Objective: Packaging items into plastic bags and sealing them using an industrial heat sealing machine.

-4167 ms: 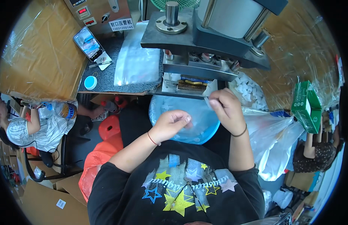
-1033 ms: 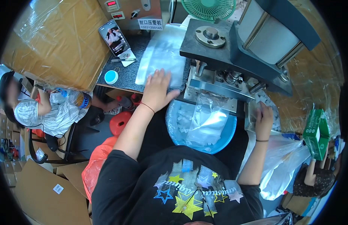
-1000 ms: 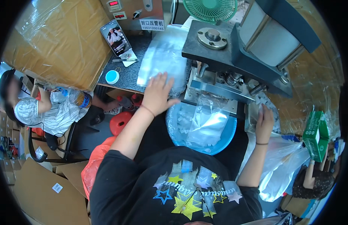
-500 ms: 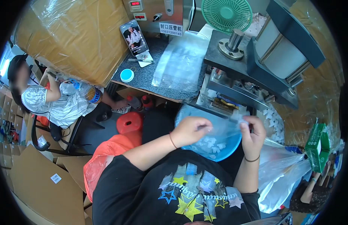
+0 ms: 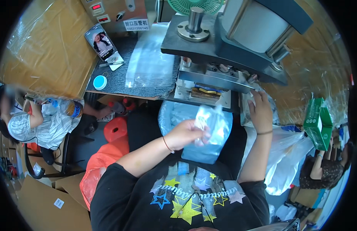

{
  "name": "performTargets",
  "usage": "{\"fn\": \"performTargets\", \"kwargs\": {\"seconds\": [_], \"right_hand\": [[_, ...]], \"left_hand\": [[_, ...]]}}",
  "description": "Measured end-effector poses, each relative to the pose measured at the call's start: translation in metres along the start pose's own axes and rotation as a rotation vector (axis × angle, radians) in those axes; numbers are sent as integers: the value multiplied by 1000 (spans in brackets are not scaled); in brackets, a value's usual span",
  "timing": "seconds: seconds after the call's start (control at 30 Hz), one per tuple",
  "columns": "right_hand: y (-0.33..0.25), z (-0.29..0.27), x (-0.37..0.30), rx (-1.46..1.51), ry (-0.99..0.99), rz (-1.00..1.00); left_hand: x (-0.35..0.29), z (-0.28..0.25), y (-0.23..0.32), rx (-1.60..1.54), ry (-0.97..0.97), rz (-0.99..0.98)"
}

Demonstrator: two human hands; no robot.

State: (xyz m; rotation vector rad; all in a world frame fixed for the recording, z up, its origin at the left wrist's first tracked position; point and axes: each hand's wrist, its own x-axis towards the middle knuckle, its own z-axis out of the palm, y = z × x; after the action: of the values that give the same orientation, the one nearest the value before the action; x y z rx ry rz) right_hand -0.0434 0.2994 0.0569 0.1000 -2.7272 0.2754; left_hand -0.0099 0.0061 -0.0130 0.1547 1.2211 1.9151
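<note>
My left hand (image 5: 188, 134) pinches a clear plastic pouch (image 5: 215, 121) that hangs over the blue basin (image 5: 162, 121). The basin stands at my lap, just below the press machine's front edge, and the pouch hides much of its inside. My right hand (image 5: 260, 109) is at the right side of the press (image 5: 221, 81), with its fingers stretched out. It is beside a clear plastic bag (image 5: 271, 102), and I see nothing held in it. What its fingertips touch is hard to make out.
On the worktop are a phone (image 5: 101, 41), flat clear bags (image 5: 149, 57) and a round blue-lidded tub (image 5: 100, 82). A large taped carton (image 5: 51, 50) stands left. One person (image 5: 36, 123) sits left, another (image 5: 321, 169) right. A green box (image 5: 317, 123) and a white plastic bag (image 5: 280, 158) are right.
My right hand has let go of the pouch and moved to the right side of the press. My left hand holds the pouch over the basin. The whole view has shifted.
</note>
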Motion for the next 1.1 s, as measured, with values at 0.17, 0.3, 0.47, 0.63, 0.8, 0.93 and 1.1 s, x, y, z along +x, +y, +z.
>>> {"fn": "performTargets", "kwargs": {"seconds": [0.17,0.3,0.47,0.63,0.8,0.93,1.1], "right_hand": [[41,31,-4,-30,-156,58],[40,40,-11,102,-42,78],[51,47,-22,-67,84,204],[44,39,-17,-70,-125,291],[29,29,-23,130,269,177],[0,4,-36,268,171,208],[-72,-13,-33,619,-94,-183]], "left_hand": [[23,-27,27,-57,111,121],[27,-32,29,-141,174,120],[27,-38,29,267,386,378],[-12,-85,88,1591,1142,853],[-34,-113,59,1838,767,766],[-49,-103,53,1075,811,758],[-48,-52,46,882,488,584]]}}
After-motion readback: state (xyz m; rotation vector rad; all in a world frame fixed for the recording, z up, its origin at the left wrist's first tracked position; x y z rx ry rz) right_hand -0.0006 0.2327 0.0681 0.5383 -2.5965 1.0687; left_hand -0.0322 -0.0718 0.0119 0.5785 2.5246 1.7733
